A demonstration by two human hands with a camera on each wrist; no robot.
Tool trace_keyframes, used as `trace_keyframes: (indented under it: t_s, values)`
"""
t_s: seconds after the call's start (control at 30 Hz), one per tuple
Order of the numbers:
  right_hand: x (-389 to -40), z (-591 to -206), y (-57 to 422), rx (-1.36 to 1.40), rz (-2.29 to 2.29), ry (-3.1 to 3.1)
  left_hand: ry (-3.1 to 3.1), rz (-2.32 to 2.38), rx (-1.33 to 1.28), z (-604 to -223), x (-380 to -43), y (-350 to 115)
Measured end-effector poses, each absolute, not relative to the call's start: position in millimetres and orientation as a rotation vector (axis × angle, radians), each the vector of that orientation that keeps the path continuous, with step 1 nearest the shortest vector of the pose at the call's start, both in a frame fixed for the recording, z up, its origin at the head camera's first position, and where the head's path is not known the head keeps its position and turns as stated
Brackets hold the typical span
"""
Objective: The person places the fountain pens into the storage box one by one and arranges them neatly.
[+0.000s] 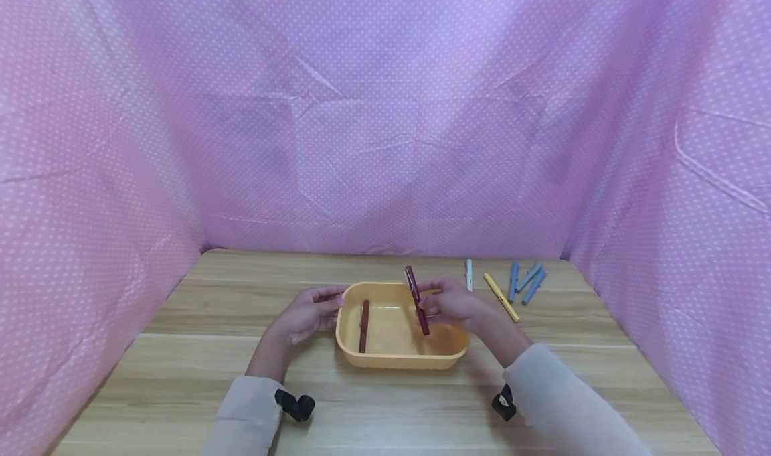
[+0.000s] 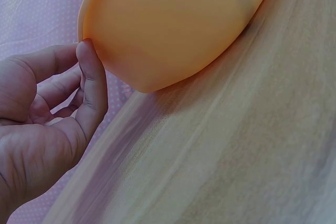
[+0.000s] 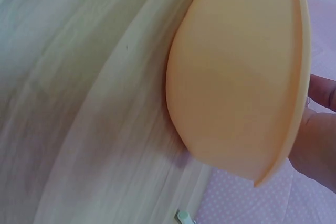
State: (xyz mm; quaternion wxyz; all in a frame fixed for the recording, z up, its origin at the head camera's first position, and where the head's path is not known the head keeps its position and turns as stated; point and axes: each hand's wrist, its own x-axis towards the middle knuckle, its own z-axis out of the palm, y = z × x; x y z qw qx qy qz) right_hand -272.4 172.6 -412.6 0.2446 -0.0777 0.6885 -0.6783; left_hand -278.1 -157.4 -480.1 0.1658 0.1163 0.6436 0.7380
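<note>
My right hand [image 1: 452, 303] holds a dark red pen [image 1: 414, 292] with a silver clip, tilted above the right part of a yellow plastic tray [image 1: 403, 361]. Thumb and forefinger of my left hand [image 1: 306, 315] pinch the tray's left rim, which the left wrist view shows close up at the tray wall [image 2: 173, 30]. Inside the tray, toward its left end, lies a brownish-red pen [image 1: 364, 327]. From the right wrist, the tray's outer wall [image 3: 236, 77] covers most of my right hand [image 3: 317, 142], and the held pen is hidden there.
Right of the tray on the wooden table [image 1: 385, 416] lie a pale mint pen [image 1: 469, 275], a yellow pen [image 1: 501, 298], and three bluish pens [image 1: 513, 282] close together. Pink dotted cloth [image 1: 385, 141] hangs behind the table and at both sides.
</note>
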Motion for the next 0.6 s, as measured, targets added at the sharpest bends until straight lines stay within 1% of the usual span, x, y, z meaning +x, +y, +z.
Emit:
trace_keyframes:
  t_s: [0.27, 0.6]
  values:
    - [-272.8, -422.0, 162.0, -0.176, -1.854, 1.830, 1.825, 2.113, 0.321, -477.2, -277.1, -156.1]
    - [-269.6, -433.8, 148.8, -0.201, -1.799, 1.884, 1.838, 2.110, 0.322, -480.3, -278.7, -157.1]
